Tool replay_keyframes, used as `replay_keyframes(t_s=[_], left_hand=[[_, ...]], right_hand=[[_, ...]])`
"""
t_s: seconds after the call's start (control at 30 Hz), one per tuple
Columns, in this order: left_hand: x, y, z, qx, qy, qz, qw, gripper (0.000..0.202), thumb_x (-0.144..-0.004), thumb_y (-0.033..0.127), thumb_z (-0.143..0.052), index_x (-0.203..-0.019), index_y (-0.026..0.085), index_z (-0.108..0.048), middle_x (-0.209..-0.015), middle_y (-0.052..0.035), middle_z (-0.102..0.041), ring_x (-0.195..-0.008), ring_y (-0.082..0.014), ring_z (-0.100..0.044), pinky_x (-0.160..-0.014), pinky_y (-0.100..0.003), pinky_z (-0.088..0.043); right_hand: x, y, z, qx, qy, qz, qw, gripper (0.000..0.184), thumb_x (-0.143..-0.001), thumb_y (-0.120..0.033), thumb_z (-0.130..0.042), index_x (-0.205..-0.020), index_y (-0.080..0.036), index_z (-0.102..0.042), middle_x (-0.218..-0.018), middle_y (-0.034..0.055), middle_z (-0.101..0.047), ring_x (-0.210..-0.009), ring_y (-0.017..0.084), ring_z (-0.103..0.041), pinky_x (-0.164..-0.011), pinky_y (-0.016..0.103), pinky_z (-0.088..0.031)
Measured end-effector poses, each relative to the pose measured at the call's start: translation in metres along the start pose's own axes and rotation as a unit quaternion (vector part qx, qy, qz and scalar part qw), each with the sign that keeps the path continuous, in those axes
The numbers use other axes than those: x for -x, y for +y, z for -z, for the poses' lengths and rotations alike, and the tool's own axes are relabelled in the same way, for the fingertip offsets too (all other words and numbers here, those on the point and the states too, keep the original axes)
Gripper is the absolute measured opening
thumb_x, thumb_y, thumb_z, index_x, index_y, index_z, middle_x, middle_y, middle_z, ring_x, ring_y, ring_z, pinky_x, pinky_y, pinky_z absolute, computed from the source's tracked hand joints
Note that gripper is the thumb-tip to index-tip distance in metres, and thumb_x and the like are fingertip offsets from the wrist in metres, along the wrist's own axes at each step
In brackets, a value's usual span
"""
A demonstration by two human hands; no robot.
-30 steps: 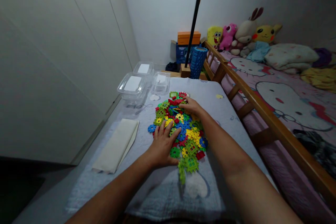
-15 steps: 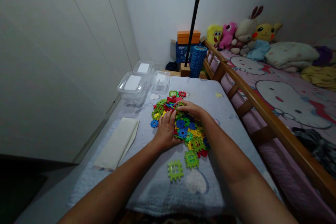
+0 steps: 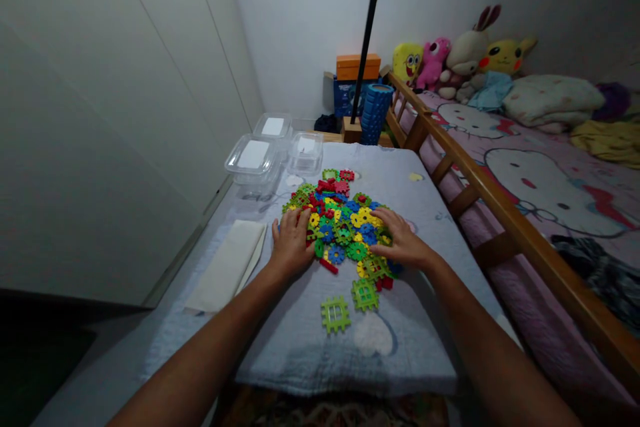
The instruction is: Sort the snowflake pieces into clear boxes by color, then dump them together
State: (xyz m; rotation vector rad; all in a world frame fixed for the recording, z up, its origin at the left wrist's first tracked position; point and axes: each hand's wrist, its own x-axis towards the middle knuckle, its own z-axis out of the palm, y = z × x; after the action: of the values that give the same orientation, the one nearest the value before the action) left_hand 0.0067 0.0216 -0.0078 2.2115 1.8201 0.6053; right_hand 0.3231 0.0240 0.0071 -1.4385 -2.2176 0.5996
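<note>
A heap of plastic building pieces [image 3: 344, 230] in red, blue, yellow and green lies on the cloth-covered table [image 3: 310, 360]. Some are gear-shaped discs, others square window-like frames. At the heap's left edge rests my left hand [image 3: 293, 240], fingers apart and touching pieces. My right hand [image 3: 400, 240] lies against the right side, its thumb and fingers spread around pieces without a visible grip. Nearest to me, a light green square frame [image 3: 335, 315] lies apart from the heap, with another green frame [image 3: 365, 295] just beyond it.
Clear lidded plastic containers [image 3: 253, 163] with white labels stand at the table's back left. A folded cream cloth [image 3: 227, 267] lies on the left side. Along the right runs a wooden bed rail [image 3: 480, 187]. Behind the table are a black pole [image 3: 367, 33] and a blue foam roller [image 3: 376, 113].
My hands have moved apart, the left one leftward and the right one toward the heap's right side. The pieces are spread wider, and a red stick now shows near my left hand.
</note>
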Motion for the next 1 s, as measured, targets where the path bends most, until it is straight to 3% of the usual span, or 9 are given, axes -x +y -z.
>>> replay_keyframes(t_s=[0.13, 0.27, 0.37, 0.47, 0.53, 0.7, 0.87, 1.0], left_hand=[[0.014, -0.013, 0.003, 0.043, -0.008, -0.047, 0.998, 0.076, -0.081, 0.022, -0.057, -0.155, 0.026, -0.044, -0.157, -0.0146, -0.045, -0.15, -0.0365, -0.036, -0.124, -0.061, -0.027], [0.034, -0.016, 0.009, 0.084, -0.061, -0.113, 0.988, 0.08, -0.082, 0.028, -0.06, -0.159, 0.026, -0.04, -0.165, -0.0151, -0.033, -0.158, -0.0374, -0.022, -0.127, -0.061, -0.023], [0.048, -0.008, 0.012, 0.089, -0.109, -0.142, 0.98, 0.092, -0.079, 0.051, -0.072, -0.161, 0.029, -0.037, -0.17, -0.0164, -0.024, -0.159, -0.0441, -0.014, -0.125, -0.067, -0.019], [0.059, 0.004, 0.011, 0.078, -0.153, -0.163, 0.972, 0.12, -0.06, 0.078, -0.081, -0.162, 0.033, -0.037, -0.173, -0.0171, -0.019, -0.158, -0.0513, -0.011, -0.123, -0.073, -0.016], [0.064, 0.012, 0.01, 0.065, -0.179, -0.178, 0.965, 0.132, -0.05, 0.084, -0.082, -0.162, 0.034, -0.036, -0.174, -0.0173, -0.017, -0.157, -0.0537, -0.009, -0.122, -0.076, -0.012], [0.068, 0.021, 0.007, 0.02, -0.208, -0.192, 0.959, 0.131, -0.049, 0.081, -0.085, -0.161, 0.032, -0.038, -0.175, -0.0188, -0.015, -0.158, -0.0534, -0.007, -0.122, -0.077, -0.008], [0.06, 0.022, 0.01, -0.015, -0.162, -0.172, 0.972, 0.111, -0.066, 0.069, -0.084, -0.16, 0.028, -0.041, -0.174, -0.0187, -0.017, -0.159, -0.0495, -0.009, -0.124, -0.072, -0.01], [0.049, 0.019, 0.011, -0.029, -0.096, -0.15, 0.984, 0.101, -0.071, 0.055, -0.085, -0.158, 0.027, -0.044, -0.174, -0.0185, -0.017, -0.16, -0.0474, -0.01, -0.125, -0.068, -0.01]], right_hand=[[0.053, 0.014, -0.017, 0.066, -0.048, -0.045, 0.996, 0.12, -0.065, -0.066, -0.085, -0.166, -0.031, -0.03, -0.171, 0.016, -0.028, -0.158, 0.042, -0.024, -0.124, 0.061, -0.027], [0.065, 0.012, -0.034, 0.096, -0.041, -0.067, 0.992, 0.127, -0.062, -0.065, -0.087, -0.167, -0.032, -0.024, -0.174, 0.0159, -0.018, -0.159, 0.044, -0.018, -0.123, 0.065, -0.024], [0.047, 0.005, -0.042, 0.096, 0.003, -0.071, 0.993, 0.121, -0.065, -0.062, -0.085, -0.166, -0.03, -0.027, -0.171, 0.0171, -0.025, -0.156, 0.044, -0.022, -0.122, 0.066, -0.024], [0.021, -0.002, -0.049, 0.093, 0.037, -0.054, 0.993, 0.118, -0.065, -0.059, -0.086, -0.164, -0.024, -0.033, -0.167, 0.0201, -0.031, -0.154, 0.044, -0.027, -0.123, 0.064, -0.026], [0.005, -0.006, -0.053, 0.089, 0.057, -0.047, 0.993, 0.113, -0.065, -0.056, -0.086, -0.161, -0.022, -0.037, -0.165, 0.0211, -0.035, -0.151, 0.043, -0.031, -0.122, 0.062, -0.028], [-0.027, -0.013, -0.057, 0.074, 0.117, -0.044, 0.989, 0.086, -0.073, -0.038, -0.081, -0.151, -0.018, -0.051, -0.156, 0.0212, -0.047, -0.142, 0.042, -0.043, -0.116, 0.06, -0.038], [-0.045, -0.017, -0.054, 0.053, 0.166, 0.0, 0.985, 0.053, -0.077, -0.011, -0.062, -0.13, -0.017, -0.067, -0.134, 0.0169, -0.065, -0.127, 0.034, -0.056, -0.112, 0.054, -0.044], [-0.049, -0.029, -0.052, -0.006, 0.167, 0.05, 0.985, 0.039, -0.081, -0.011, -0.061, -0.116, -0.022, -0.072, -0.12, 0.0119, -0.072, -0.116, 0.03, -0.062, -0.107, 0.051, -0.047]])
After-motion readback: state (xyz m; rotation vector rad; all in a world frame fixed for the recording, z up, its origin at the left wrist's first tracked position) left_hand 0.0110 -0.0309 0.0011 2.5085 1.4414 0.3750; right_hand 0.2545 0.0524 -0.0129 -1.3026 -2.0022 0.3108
